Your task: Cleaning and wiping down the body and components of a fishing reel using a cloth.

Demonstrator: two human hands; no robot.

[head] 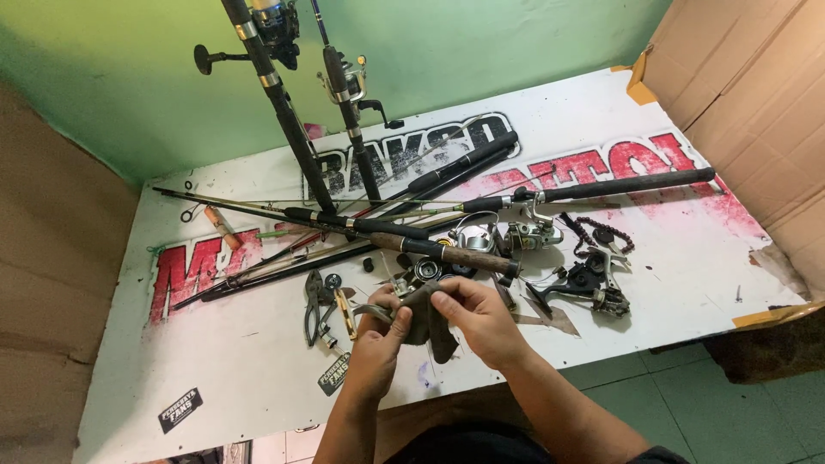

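head view looks down on a white table (258,378) with red and black lettering, set against a green wall (129,77) and flanked by cardboard sheets (756,94). both hands meet just above the near edge of the table. the left hand (375,348) is closed around a small curved metal part (371,311), which pokes out to the left of the thumb. the right hand (481,320) pinches a dark grey cloth (427,320) between thumb and fingers, pressing it against that part. the cloth hangs down between the 2 hands, its long side running roughly vertical in the picture, and the metal part lies to the left of it, nearer the left hand. how much of the part is wrapped in the cloth i cannot tell.

just beyond the hands lie several fishing rods (593,189) crossing one another, most with their long axes running left to right, and 2 more rods (284,112) stand tilted against the wall with reels mounted. a silver spinning reel (516,232) and a dark spinning reel (593,283) rest to the right of the hands, with a string of dark beads (601,230) between them. pliers (318,305) lie just left of the left hand, and 2 black stickers (180,411) sit near the front edge.
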